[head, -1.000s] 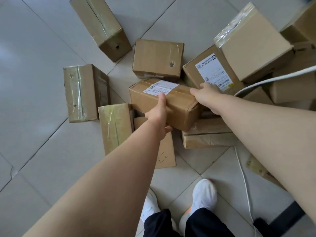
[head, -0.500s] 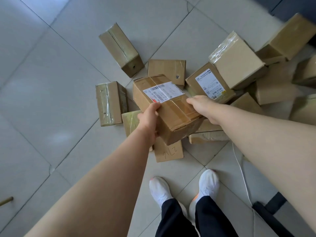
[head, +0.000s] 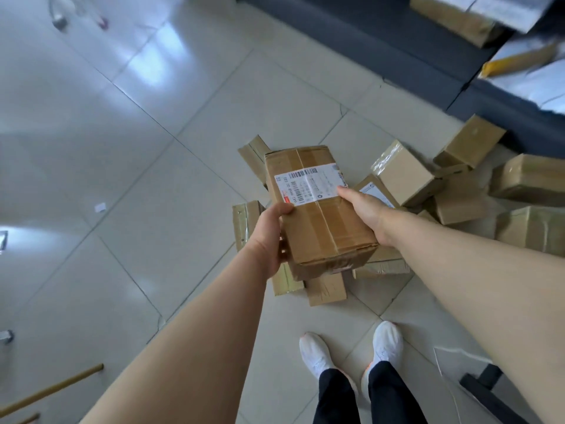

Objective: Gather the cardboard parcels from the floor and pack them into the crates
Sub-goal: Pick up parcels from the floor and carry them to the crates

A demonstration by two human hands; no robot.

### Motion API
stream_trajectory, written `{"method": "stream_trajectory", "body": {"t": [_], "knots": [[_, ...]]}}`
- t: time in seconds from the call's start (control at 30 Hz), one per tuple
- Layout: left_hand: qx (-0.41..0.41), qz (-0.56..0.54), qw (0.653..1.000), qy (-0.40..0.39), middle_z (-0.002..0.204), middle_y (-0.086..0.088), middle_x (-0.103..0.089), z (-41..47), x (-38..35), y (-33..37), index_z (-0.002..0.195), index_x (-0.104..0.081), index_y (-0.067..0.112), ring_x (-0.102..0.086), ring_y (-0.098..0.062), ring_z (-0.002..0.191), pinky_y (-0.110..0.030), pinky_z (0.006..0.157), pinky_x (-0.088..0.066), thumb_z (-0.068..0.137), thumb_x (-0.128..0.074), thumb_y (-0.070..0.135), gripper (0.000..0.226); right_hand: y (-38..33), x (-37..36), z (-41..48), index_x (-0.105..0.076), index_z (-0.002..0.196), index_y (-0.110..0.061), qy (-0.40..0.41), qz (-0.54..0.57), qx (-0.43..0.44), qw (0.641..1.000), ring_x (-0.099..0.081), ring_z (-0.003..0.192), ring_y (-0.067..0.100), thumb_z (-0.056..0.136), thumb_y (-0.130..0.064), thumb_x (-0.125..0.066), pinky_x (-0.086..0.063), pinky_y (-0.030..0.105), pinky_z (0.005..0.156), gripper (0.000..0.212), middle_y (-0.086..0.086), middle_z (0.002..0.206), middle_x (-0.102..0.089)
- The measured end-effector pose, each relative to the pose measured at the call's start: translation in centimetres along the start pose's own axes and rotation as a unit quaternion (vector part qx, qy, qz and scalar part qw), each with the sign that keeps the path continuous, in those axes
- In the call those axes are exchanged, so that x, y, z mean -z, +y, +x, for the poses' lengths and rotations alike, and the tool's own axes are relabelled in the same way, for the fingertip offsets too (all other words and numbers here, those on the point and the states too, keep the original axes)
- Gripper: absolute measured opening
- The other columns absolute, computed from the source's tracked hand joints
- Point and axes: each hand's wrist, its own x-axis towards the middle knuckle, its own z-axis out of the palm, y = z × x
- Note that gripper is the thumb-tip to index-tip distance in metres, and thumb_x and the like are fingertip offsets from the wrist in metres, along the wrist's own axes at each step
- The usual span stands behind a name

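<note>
I hold a long brown cardboard parcel [head: 318, 221] with a white shipping label, lifted above the floor. My left hand [head: 269, 237] grips its left side, thumb on top. My right hand [head: 365, 211] presses its right side, fingers over the label's edge. Below and to the right, several more taped parcels [head: 403, 175] lie in a heap on the tiled floor. A dark crate [head: 382, 44] with parcels inside stands at the top right, partly cut off.
My white shoes [head: 388, 347] stand just in front of the heap. A wooden stick [head: 52, 390] lies at the lower left. A dark frame piece [head: 489, 390] sits at the lower right. Open tiled floor [head: 122, 148] stretches to the left.
The parcel has risen from the heap and turned lengthwise between both hands. My view has pulled back and up, bringing the dark crate into sight.
</note>
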Motion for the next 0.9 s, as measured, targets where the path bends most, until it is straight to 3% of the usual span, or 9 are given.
{"method": "stream_trajectory", "body": {"t": [0.17, 0.27, 0.33, 0.43, 0.57, 0.77, 0.9], "knots": [[-0.045, -0.015, 0.999, 0.01, 0.102, -0.008, -0.073, -7.7, -1.2, 4.1, 0.106, -0.065, 0.022, -0.068, -0.03, 0.099, -0.048, 0.097, -0.052, 0.091, -0.049, 0.034, 0.025, -3.5, -0.1, -7.1, -0.061, 0.109, -0.027, 0.029, 0.002, 0.073, 0.997, -0.062, 0.074, 0.019, 0.1, -0.044, -0.042, -0.051, 0.027, 0.063, 0.027, 0.002, 0.088, -0.064], [-0.074, -0.012, 0.997, -0.008, 0.086, -0.007, -0.072, -12.5, -2.1, 6.1, 0.103, -0.066, 0.019, -0.068, -0.025, 0.076, -0.035, 0.071, -0.057, 0.095, -0.043, 0.03, 0.027, -4.6, -0.4, -11.6, -0.06, 0.1, -0.029, 0.062, -0.003, 0.116, 0.991, -0.06, 0.079, 0.019, 0.1, -0.041, -0.037, -0.05, 0.027, 0.069, 0.026, 0.003, 0.091, -0.063], [-0.087, 0.009, 0.996, -0.019, 0.081, -0.006, -0.071, -15.4, -2.5, 7.0, 0.098, -0.067, 0.018, -0.067, -0.023, 0.07, -0.031, 0.063, -0.054, 0.096, -0.042, 0.03, 0.027, -4.5, -0.6, -14.2, -0.06, 0.111, -0.028, 0.089, -0.01, 0.145, 0.985, -0.061, 0.095, 0.024, 0.098, -0.044, -0.036, -0.051, 0.034, 0.085, 0.032, 0.006, 0.105, -0.064], [-0.104, 0.057, 0.992, -0.036, 0.083, -0.007, -0.071, -19.7, -3.1, 7.3, 0.094, -0.065, 0.019, -0.067, -0.023, 0.073, -0.032, 0.066, -0.054, 0.097, -0.042, 0.032, 0.027, -3.5, -0.2, -18.5, -0.057, 0.126, -0.025, 0.127, -0.01, 0.173, 0.977, -0.059, 0.107, 0.029, 0.096, -0.051, -0.034, -0.048, 0.044, 0.098, 0.047, 0.009, 0.117, -0.063], [-0.131, 0.11, 0.982, -0.081, 0.091, -0.008, -0.071, -25.6, -4.2, 7.1, 0.099, -0.065, 0.019, -0.067, -0.024, 0.08, -0.034, 0.075, -0.055, 0.099, -0.04, 0.032, 0.028, -2.1, 0.7, -24.9, -0.056, 0.129, -0.019, 0.167, 0.028, 0.199, 0.965, -0.059, 0.106, 0.029, 0.099, -0.048, -0.033, -0.047, 0.035, 0.09, 0.047, 0.009, 0.118, -0.061], [-0.201, 0.165, 0.952, -0.161, 0.097, -0.008, -0.071, -35.1, -6.4, 6.7, 0.11, -0.064, 0.018, -0.066, -0.024, 0.083, -0.034, 0.071, -0.052, 0.1, -0.042, 0.033, 0.029, 0.0, 2.6, -35.4, -0.049, 0.139, -0.017, 0.253, 0.076, 0.252, 0.931, -0.054, 0.119, 0.032, 0.096, -0.053, -0.036, -0.043, 0.045, 0.104, 0.058, 0.012, 0.135, -0.055], [-0.251, 0.204, 0.922, -0.213, 0.106, -0.009, -0.071, -40.6, -8.6, 5.7, 0.118, -0.063, 0.018, -0.067, -0.027, 0.092, -0.037, 0.079, -0.053, 0.099, -0.043, 0.033, 0.032, 2.4, 4.2, -42.3, -0.038, 0.144, -0.016, 0.321, 0.124, 0.276, 0.897, -0.053, 0.12, 0.031, 0.097, -0.051, -0.037, -0.045, 0.036, 0.097, 0.059, 0.01, 0.139, -0.05]]}}
